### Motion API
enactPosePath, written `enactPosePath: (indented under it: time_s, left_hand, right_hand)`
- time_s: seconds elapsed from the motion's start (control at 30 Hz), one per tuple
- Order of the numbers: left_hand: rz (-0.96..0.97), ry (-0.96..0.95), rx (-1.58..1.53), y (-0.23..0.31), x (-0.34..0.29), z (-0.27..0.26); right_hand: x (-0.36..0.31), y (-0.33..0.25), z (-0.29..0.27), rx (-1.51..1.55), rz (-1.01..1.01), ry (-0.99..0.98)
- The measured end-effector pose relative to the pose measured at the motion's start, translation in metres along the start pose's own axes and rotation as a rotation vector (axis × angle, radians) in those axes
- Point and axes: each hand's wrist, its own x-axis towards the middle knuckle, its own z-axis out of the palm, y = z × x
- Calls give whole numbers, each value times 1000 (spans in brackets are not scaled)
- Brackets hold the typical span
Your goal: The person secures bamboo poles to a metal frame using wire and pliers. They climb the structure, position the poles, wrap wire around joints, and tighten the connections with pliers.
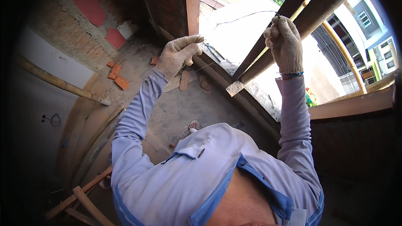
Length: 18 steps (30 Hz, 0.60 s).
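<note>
My left hand (179, 55), in a cream knitted glove, is raised before the bright opening with thumb and fingers pinched together. A thin strand shows at its fingertips, and a fine line loops down below the hand. My right hand (286, 45), gloved the same way, is closed beside the dark upright posts (321, 9). From its fingertips a thin dark wire (245, 16) curves out to the left across the bright opening. Below and between the hands, a pair of pliers (214, 53) lies on the pale ledge.
Broken red bricks (121, 82) lie on the dusty floor at left, near a bamboo pole (63, 81). A pair of sandals (184, 80) sits below the sill. A wooden frame (90, 205) stands at lower left. Bamboo poles (345, 58) cross outside the opening.
</note>
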Motion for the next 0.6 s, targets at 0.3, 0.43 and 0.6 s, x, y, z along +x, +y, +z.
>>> enactPosePath:
  time_s: [0.3,0.43,0.6]
  left_hand:
    - [144,-22,-456,-25,39,-29]
    - [183,-476,-72,-1,21,-67]
    - [82,-366,-16,6,6,-71]
  right_hand:
    - [-13,23,-25,9,46,422]
    - [-25,40,-34,-251,43,598]
    - [-31,34,-14,-148,-126,423]
